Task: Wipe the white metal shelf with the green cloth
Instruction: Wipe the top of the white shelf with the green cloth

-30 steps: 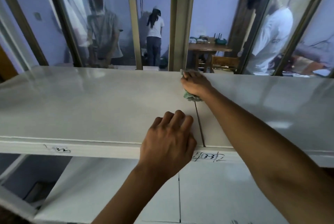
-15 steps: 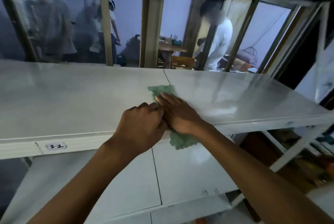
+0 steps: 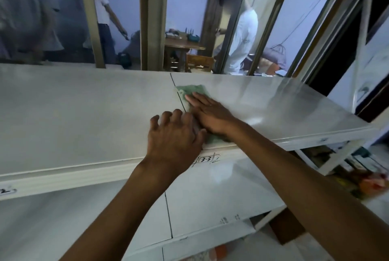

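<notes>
The white metal shelf (image 3: 84,117) runs across the view, with a seam down its middle. A green cloth (image 3: 190,90) lies spread flat just right of that seam. My right hand (image 3: 210,113) presses flat on the cloth, fingers stretched toward the back; most of the cloth is hidden under the palm, and a bit shows at the shelf's front edge. My left hand (image 3: 174,136) rests on the shelf near the front edge, fingers spread, its fingertips touching my right hand and the cloth's near side.
A lower white shelf (image 3: 210,193) sits below, and a label "3-3" (image 3: 206,159) marks the front lip. Glass panels with metal frames (image 3: 153,18) stand behind the shelf; people and a wooden table show through. A white upright post (image 3: 362,39) is at the right end.
The cloth, bunched at the shelf's back a second ago, was dragged to the front and now slides back up, spread flat. My left hand's fingers have opened out. The camera has drifted right.
</notes>
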